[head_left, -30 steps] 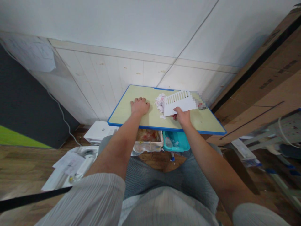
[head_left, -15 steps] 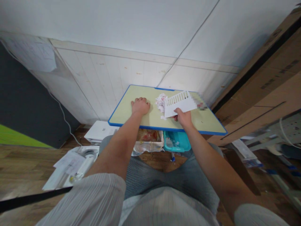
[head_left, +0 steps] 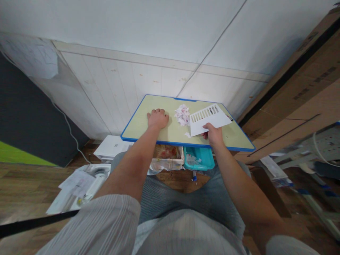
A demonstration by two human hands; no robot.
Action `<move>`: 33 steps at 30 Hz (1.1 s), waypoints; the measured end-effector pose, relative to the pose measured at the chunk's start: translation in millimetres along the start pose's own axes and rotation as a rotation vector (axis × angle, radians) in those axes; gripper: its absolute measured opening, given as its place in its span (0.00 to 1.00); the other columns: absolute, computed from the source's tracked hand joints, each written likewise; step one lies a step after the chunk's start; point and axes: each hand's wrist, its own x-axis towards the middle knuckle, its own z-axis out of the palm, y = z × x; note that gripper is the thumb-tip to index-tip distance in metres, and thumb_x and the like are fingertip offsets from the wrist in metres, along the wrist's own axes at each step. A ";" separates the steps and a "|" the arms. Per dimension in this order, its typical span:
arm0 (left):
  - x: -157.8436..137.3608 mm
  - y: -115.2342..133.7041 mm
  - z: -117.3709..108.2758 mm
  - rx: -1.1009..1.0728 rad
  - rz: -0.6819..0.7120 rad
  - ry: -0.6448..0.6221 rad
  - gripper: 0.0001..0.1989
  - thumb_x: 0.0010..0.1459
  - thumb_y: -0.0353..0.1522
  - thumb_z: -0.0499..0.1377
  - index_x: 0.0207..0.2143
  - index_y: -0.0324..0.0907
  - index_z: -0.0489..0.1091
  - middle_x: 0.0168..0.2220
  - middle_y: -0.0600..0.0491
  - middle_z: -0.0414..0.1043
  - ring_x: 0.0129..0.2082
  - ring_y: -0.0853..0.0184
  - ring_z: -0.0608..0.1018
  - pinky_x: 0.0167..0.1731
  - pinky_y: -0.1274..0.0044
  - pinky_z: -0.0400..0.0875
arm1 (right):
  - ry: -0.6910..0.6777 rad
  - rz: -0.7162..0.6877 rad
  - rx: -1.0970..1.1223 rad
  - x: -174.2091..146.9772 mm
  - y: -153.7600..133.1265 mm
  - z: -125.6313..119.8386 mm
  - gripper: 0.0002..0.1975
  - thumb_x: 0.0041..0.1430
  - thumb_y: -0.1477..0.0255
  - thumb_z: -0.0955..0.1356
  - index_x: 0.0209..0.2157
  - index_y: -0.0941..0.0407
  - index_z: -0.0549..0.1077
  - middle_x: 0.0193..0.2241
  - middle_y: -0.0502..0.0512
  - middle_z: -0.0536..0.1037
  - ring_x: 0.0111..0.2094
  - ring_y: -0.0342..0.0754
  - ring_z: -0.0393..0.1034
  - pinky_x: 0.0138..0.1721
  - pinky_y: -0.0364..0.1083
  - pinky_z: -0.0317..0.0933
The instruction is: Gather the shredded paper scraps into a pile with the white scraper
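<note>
My right hand [head_left: 214, 134] pinches the lower edge of a white card [head_left: 209, 122] with a row of cut-out slots along its far side. The card is tilted over the right half of the pale yellow tabletop [head_left: 170, 134]. Just left of the card lies a heap of torn paper scraps [head_left: 182, 115], with one small loose scrap [head_left: 187, 135] nearer the front. My left hand [head_left: 158, 119] rests palm down on the left part of the tabletop, fingers apart and holding nothing. Part of a dark thin object [head_left: 230, 118] shows behind the card's right corner.
Under the table's blue front edge are a lined box [head_left: 167, 163] and a turquoise bin [head_left: 199, 165] with scraps in it. A white box [head_left: 113, 148] stands at left. Tall cardboard boxes [head_left: 300, 95] flank the right side, and a cable [head_left: 204, 58] runs down the wall.
My right hand has moved the slotted card slightly right and toward me, away from the scraps, uncovering more of the heap. My left hand stays in place on the tabletop.
</note>
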 end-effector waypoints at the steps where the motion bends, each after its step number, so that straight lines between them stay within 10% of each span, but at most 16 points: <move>1: 0.2 -0.2 0.2 0.000 0.002 0.001 0.27 0.78 0.39 0.49 0.68 0.41 0.77 0.73 0.37 0.74 0.73 0.42 0.72 0.70 0.48 0.66 | 0.011 0.001 0.006 0.1 -0.2 -0.5 0.05 0.44 0.67 0.70 0.25 0.50 0.70 0.13 0.46 0.71 0.12 0.44 0.59 0.12 0.42 0.53; 18: 0.5 -0.6 -1.2 0.000 -0.002 -0.003 0.26 0.78 0.40 0.49 0.68 0.44 0.77 0.73 0.37 0.74 0.73 0.42 0.71 0.70 0.49 0.66 | 0.177 0.028 0.008 0.6 -1.4 -3.0 0.08 0.38 0.69 0.70 0.26 0.51 0.69 0.18 0.44 0.72 0.16 0.43 0.60 0.13 0.42 0.55; 33: -1.4 0.3 -4.1 -0.007 -0.007 -0.009 0.25 0.78 0.39 0.49 0.67 0.45 0.78 0.72 0.37 0.75 0.72 0.42 0.72 0.69 0.50 0.66 | 0.040 0.001 0.009 -0.2 1.6 -0.3 0.07 0.45 0.68 0.74 0.27 0.51 0.72 0.15 0.47 0.75 0.15 0.45 0.64 0.15 0.42 0.59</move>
